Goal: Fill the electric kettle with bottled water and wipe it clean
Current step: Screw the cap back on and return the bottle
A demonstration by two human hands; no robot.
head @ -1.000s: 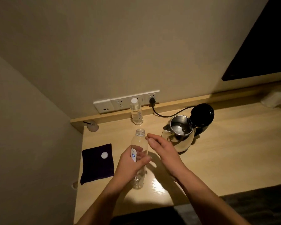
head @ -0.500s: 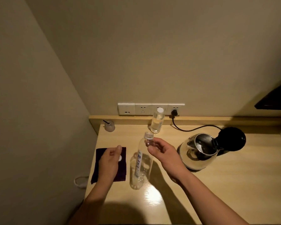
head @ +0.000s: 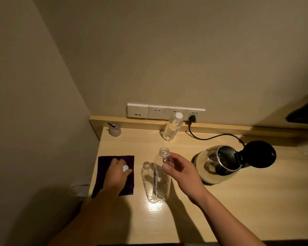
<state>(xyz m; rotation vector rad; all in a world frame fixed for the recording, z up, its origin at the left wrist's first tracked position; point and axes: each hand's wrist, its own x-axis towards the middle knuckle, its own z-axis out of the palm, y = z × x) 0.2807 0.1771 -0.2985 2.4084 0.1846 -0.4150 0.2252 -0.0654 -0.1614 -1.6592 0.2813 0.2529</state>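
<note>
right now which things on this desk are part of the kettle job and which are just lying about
Part of the job:
- open steel electric kettle
- uncapped clear plastic bottle, right hand at its neck
- white bottle cap in left hand
- dark purple cloth
- capped clear bottle

Lying about:
- small jar with black stick

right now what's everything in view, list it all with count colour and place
open bottle: 1, clear, uncapped, desk centre
capped bottle: 1, clear with white cap, back by the sockets
kettle: 1, steel, black lid open, desk right
cloth: 1, dark purple, desk left
bottle cap: 1, white, on the cloth at the left hand
socket strip: 1, white, wall, black plug in
small cup: 1, pale, back left corner
desk: 1, light wood
left hand: on the cloth
right hand: holds the open bottle's neck
</note>
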